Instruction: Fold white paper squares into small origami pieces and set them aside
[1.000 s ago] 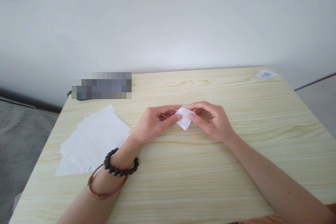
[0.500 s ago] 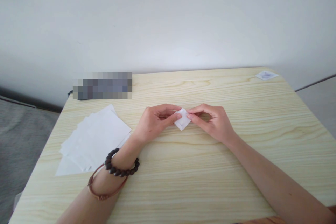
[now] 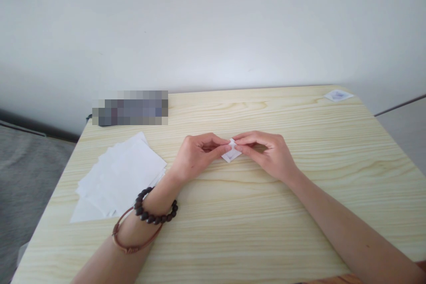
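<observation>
Over the middle of the wooden table, a small folded white paper is held between my two hands, one corner pointing toward me. My left hand pinches its left side between thumb and fingers. On the opposite side, my right hand pinches the paper near its upper right edge. The fingertips of both hands nearly meet at its upper corner and cover part of it. Left of my left forearm lies a fanned stack of white paper sheets.
The pale wood table meets a white wall at the back. A blurred-out dark object lies at the back left. At the far right corner rests a folded diamond-shaped paper with a greyish middle.
My right fingers have moved slightly left, closer to my left fingertips, at the top of the folded paper. The sheets and the other objects stay where they were.
</observation>
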A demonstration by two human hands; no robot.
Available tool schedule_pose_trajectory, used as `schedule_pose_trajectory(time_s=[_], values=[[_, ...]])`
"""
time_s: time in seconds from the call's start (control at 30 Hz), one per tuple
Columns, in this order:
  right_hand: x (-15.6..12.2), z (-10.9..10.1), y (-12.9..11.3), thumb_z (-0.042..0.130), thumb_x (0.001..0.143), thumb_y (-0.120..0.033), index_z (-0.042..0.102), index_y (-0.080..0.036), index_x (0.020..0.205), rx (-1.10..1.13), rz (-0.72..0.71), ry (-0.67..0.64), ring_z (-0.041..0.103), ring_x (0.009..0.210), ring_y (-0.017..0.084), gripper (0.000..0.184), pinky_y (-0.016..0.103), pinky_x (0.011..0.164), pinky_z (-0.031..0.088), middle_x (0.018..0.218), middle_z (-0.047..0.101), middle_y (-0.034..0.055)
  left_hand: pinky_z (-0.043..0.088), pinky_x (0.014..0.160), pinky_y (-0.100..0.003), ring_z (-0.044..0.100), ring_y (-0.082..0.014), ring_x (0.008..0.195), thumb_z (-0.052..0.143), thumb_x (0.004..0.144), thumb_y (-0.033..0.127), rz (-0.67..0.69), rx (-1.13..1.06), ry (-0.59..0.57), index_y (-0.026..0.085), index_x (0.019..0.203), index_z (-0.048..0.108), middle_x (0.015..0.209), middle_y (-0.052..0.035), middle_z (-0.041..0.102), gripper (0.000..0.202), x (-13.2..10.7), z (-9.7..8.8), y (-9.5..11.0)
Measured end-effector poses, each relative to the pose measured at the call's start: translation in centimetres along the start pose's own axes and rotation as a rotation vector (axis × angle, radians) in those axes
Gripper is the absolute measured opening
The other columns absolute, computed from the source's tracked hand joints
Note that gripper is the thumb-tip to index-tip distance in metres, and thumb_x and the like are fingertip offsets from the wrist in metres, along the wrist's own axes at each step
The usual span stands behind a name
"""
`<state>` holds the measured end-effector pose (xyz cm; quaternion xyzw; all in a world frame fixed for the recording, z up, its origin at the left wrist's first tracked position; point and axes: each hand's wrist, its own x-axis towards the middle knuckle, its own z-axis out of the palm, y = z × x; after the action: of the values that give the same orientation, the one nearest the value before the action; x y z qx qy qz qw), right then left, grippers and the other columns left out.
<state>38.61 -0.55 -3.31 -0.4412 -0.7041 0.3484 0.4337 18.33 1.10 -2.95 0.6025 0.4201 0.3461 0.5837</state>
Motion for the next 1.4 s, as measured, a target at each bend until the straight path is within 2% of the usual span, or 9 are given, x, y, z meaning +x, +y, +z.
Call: schedule_pose_trajectory(time_s=[0.3,0.53,0.67,0.8,1.03,1.3,1.4], values=[[0.10,0.00,-0.32,0.066,0.084,-0.022,0.072,-0.024,0.086,-0.055,-0.078,0.006,0.070,0.083,0.017,0.007,0.031,0.075,0.055,0.089,0.075,0.0033,0.056,0.072,-0.025,0.069,-0.0165,0.078,0.071,0.079,0.036,0.052,0.041,-0.001,0.016,0.091,0.073,0.088,-0.0054,0.075,0.024,0.09,0.13,-0.03],[0.22,0.00,-0.35,0.066,0.084,-0.022,0.072,-0.024,0.084,-0.102,-0.113,0.017,0.068,0.084,0.017,0.006,0.031,0.075,0.054,0.091,0.073,0.0036,0.055,0.069,-0.025,0.068,-0.0158,0.073,0.072,0.078,0.036,0.019,0.039,0.018,0.014,0.085,0.073,0.082,-0.0052,0.075,0.023,0.05,0.18,0.29],[0.33,-0.12,-0.31,0.067,0.084,-0.026,0.071,-0.024,0.082,-0.060,-0.051,-0.008,0.066,0.083,0.017,0.005,0.030,0.073,0.053,0.090,0.072,0.0034,0.055,0.070,-0.025,0.069,-0.0169,0.074,0.072,0.078,0.036,0.001,0.025,0.029,0.014,0.084,0.073,0.083,-0.0056,0.075,0.023,0.03,0.20,0.38],[0.37,-0.21,-0.47,0.066,0.084,-0.029,0.071,-0.023,0.082,-0.004,0.073,-0.051,0.065,0.076,0.015,0.009,0.027,0.068,0.051,0.083,0.072,0.0018,0.056,0.072,-0.026,0.070,-0.0173,0.077,0.072,0.079,0.035,0.014,0.000,0.037,0.015,0.086,0.073,0.084,-0.0051,0.076,0.022,0.03,0.24,0.39],[0.26,-0.21,-0.28,0.070,0.079,-0.040,0.068,-0.020,0.078,0.051,0.208,-0.036,0.063,0.067,0.015,0.020,0.027,0.062,0.050,0.076,0.070,0.0016,0.058,0.071,-0.027,0.071,-0.0186,0.076,0.071,0.078,0.039,-0.015,0.018,0.035,0.015,0.087,0.073,0.082,-0.0053,0.076,0.026,0.06,0.22,0.29],[0.22,-0.38,-0.19,0.071,0.079,-0.040,0.068,-0.020,0.078,0.060,0.238,-0.073,0.060,0.067,0.014,0.020,0.027,0.062,0.047,0.075,0.068,0.0009,0.058,0.070,-0.026,0.072,-0.0190,0.076,0.072,0.078,0.040,-0.018,0.012,0.011,0.014,0.087,0.072,0.082,-0.0058,0.076,0.027,0.00,0.12,0.27],[0.18,-0.25,-0.05,0.071,0.078,-0.041,0.066,-0.020,0.076,0.070,0.242,-0.060,0.058,0.066,0.014,0.022,0.027,0.060,0.047,0.073,0.066,0.0009,0.057,0.068,-0.027,0.072,-0.0199,0.075,0.074,0.075,0.043,-0.045,0.010,0.033,0.015,0.097,0.069,0.080,-0.0063,0.077,0.036,0.02,0.12,0.18]])
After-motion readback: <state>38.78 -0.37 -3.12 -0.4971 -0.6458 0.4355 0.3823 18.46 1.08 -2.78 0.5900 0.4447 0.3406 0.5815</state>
